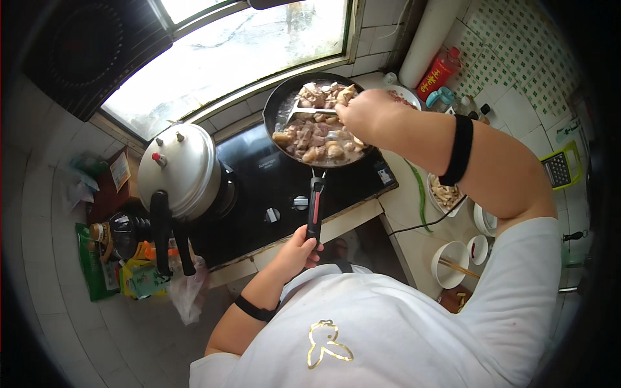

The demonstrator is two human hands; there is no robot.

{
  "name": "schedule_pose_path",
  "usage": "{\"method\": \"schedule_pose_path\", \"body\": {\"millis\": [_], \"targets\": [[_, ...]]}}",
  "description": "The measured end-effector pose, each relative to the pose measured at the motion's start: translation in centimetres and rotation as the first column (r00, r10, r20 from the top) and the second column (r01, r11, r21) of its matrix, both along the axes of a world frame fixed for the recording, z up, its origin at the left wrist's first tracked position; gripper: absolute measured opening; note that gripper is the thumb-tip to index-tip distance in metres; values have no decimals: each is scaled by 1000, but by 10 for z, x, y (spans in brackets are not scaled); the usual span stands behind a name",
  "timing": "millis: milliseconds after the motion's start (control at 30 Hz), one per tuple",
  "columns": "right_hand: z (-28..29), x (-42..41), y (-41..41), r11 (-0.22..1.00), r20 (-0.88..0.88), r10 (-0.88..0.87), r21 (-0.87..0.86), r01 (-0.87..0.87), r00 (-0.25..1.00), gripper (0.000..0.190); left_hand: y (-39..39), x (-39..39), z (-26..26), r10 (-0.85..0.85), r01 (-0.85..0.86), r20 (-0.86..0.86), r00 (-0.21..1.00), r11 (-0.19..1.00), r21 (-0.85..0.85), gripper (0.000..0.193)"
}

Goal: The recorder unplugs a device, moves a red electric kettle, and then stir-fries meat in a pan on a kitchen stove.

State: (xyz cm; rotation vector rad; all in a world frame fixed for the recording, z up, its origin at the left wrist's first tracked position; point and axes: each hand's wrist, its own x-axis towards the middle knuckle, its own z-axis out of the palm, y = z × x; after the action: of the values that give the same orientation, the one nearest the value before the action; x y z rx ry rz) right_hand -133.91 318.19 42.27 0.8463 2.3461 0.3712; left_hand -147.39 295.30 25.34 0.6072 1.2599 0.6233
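Note:
A dark frying pan (270,109) sits on the right side of the black gas hob (252,179). Chunks of pale, browned meat (305,136) lie in cloudy liquid inside it. My left hand (298,250) is closed around the end of the pan's black and red handle (315,208). Over the pan's right edge, my right hand (364,114) grips a metal spatula (310,110), whose head rests among the meat at the pan's left part. The spatula's handle is mostly hidden by the hand.
A pressure cooker (182,169) stands on the hob's left, its black handles jutting toward me. Bottles (123,235) and packets crowd the left. On the right counter are a long green chilli (419,194), a dish of pale strips (444,194), a bowl with chopsticks (449,276) and a grater (558,167).

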Motion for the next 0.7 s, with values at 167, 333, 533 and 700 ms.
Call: {"method": "schedule_pose_path", "body": {"millis": [167, 333, 533, 700], "targets": [[15, 7, -16, 999, 65, -46, -2, 46, 997, 47, -2, -1, -2, 9, -9, 14, 1000, 1000, 9, 35], [-1, 12, -2, 984, -122, -179, -42, 175, 976, 45, -1, -2, -3, -3, 3, 16, 1000, 1000, 0, 37], [45, 62, 1, 982, -386, -160, 29, 186, 908, 33, 0, -2, -2, -3, 3, -5, 1000, 1000, 13, 38], [27, 81, -1, 947, -400, -300, -20, 319, 866, 25, -1, -3, -5, -15, 15, -12, 1000, 1000, 12, 39]]}}
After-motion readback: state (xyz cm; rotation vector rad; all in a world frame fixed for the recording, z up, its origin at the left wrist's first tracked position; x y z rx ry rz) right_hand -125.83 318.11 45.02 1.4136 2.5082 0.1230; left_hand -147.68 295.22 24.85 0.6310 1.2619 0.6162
